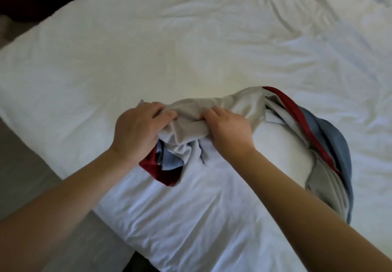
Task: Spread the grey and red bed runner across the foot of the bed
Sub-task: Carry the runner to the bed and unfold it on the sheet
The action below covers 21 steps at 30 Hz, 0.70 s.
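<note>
White, wrinkled bedding covered the wide bed [191,38]. Across its near end lay the bunched grey fabric bed runner [233,104] with red trim, curving off rightward. Left hand [137,131] and right hand [229,127] each pinched its grey folds, close together.

Bunched satin bed runner [239,104]: pale grey, with dark red band and blue-grey underside.
Wrinkled cotton bed cover [169,44]: plain white, no pattern.

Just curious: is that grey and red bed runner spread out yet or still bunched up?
Bunched up: the bed runner lies crumpled on the white duvet, both hands gripping one gathered end.
</note>
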{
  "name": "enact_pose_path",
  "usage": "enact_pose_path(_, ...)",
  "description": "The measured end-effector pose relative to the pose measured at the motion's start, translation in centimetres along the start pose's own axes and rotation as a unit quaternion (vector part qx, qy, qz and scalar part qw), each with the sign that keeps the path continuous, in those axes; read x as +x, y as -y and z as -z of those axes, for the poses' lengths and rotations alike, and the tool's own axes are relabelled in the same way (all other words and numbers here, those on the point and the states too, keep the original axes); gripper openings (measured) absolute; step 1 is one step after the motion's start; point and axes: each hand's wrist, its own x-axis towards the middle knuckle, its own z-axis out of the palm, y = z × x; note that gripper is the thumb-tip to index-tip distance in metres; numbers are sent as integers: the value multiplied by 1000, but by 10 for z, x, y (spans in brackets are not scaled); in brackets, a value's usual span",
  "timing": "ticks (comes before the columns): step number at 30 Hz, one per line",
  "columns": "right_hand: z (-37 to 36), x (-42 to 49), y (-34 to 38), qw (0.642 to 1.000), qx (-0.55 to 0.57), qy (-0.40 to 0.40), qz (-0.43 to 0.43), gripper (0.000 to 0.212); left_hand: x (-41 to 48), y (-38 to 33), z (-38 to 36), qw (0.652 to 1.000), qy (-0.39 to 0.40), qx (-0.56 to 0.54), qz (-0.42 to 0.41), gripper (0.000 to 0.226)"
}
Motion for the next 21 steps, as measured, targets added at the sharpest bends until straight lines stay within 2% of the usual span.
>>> enact_pose_path(2,-11,22,14,999,-15,29,3,17,-1,20,-4,999,41,10,27,32)
enact_pose_path(5,-27,46,28,993,-30,113,-4,17,-1,36,-21,988,124,47,78,32)
enact_pose_path(8,-36,56,31,991,-40,131,-6,22,2,33,-38,977,171,68,107,27)
enact_pose_path(10,-34,54,25,993,-21,117,-5,29,0,23,-43,981,152,43,115,36)
enact_pose_path(12,-26,44,15,998,16,66,7,36,-5,7,-44,989,90,-21,114,45)
enact_pose_path(15,-11,20,-8,997,36,-17,67,42,-11,-21,-42,993,24,-88,76,43)
enact_pose_path(19,-2,-10,-48,985,-15,-4,172,50,-9,-36,-49,993,52,-97,51,53)
enact_pose_path(21,0,-17,-64,979,-40,48,194,61,-3,-34,-52,993,60,-79,66,54)
